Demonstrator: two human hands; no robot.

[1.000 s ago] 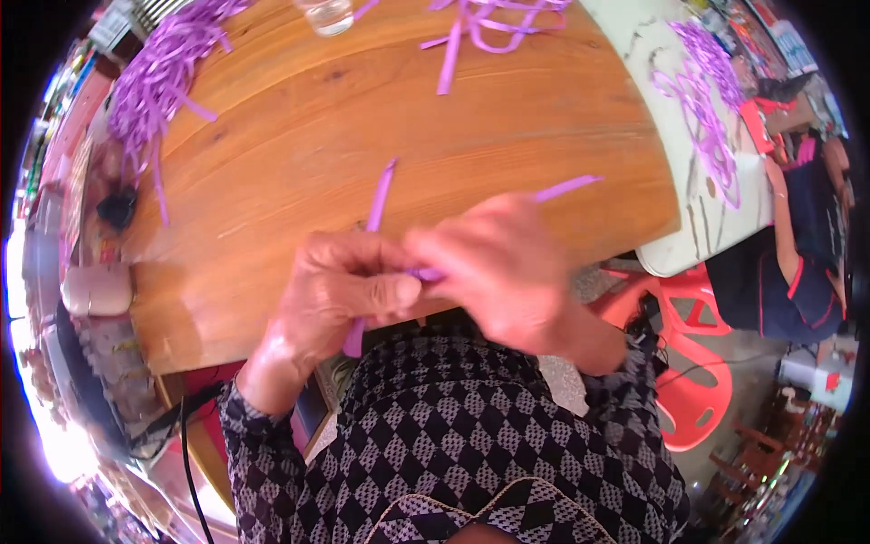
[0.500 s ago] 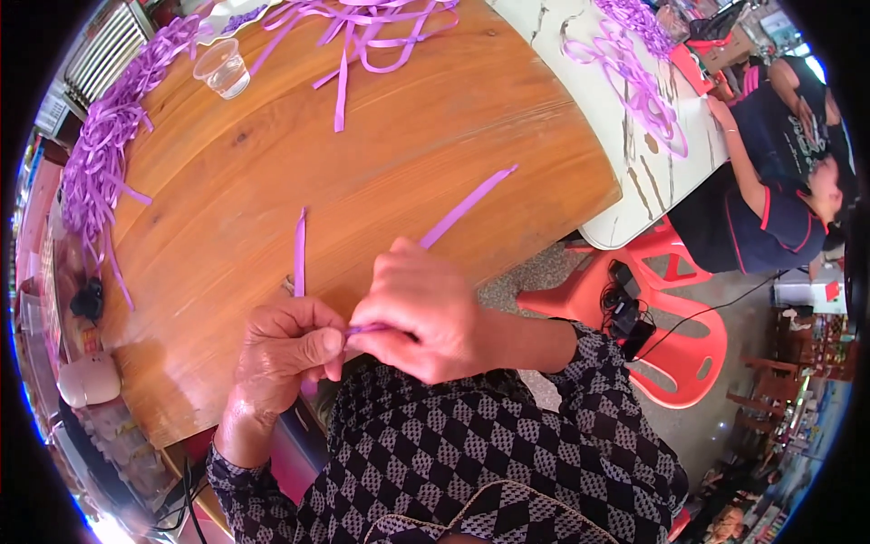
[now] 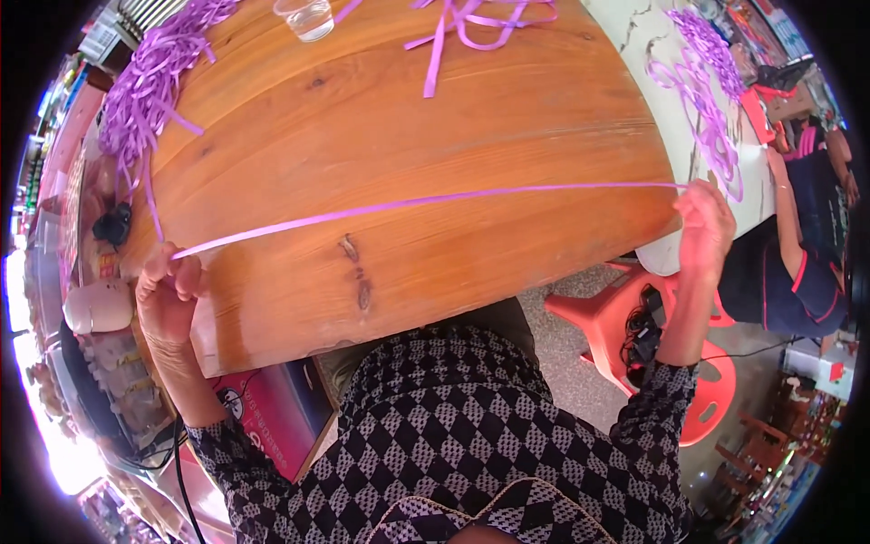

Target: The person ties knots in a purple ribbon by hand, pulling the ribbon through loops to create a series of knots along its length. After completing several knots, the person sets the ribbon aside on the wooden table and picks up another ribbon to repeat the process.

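1. Ribbon [image 3: 408, 204]: a single purple strip, drawn nearly straight across the middle of the frame, above the worktop [image 3: 498, 118].
2. Hands: the left hand [image 3: 172, 295], at left of the frame, pinches one end; the right hand [image 3: 705, 227], at right, grasps the other near the worktop's right edge.
3. Slipping: the ribbon appears smooth and held only by the fingertips; an uneven pull could free one end.
4. Twisting: the strip looks narrower toward the right, perhaps turned edge-on; further tension could set a twist or crease.
5. Tangling: a loose tail from the pile [image 3: 163, 72], upper left, hangs close to the left hand, contact uncertain; it could be caught up by a sideways movement.
6. Cup [image 3: 308, 18], upper edge, left of centre: clear, seemingly with a little colourless liquid. A strand lies just beside it; dragging that strand or the loops [image 3: 494, 27] to its right might tip it and wet the ribbons.
7. Red box [image 3: 759, 116], upper right, beside the white worktop [image 3: 648, 54]: contents cannot be made out.
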